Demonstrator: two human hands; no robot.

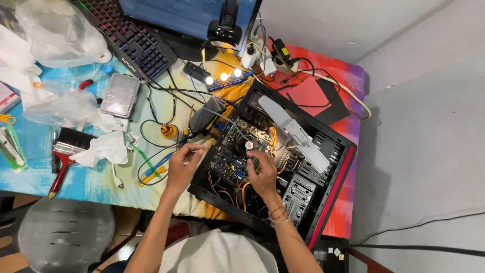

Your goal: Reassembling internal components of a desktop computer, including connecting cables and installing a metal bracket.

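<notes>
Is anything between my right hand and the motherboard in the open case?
Nothing visible. The right hand is already inside the black computer case, fingers down on the motherboard. The grey lamp arm crosses above, farther back.

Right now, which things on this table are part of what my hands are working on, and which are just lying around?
In use: open computer case, motherboard, left hand at the case's edge, right hand holding a small green part over the board.

Lying about: paintbrush, keyboard, plastic bags, yellow scissors, white cloth.

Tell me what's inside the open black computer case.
Inside the computer case: a motherboard, orange cables and a grey lamp across it. The right hand covers part of the board.
</notes>
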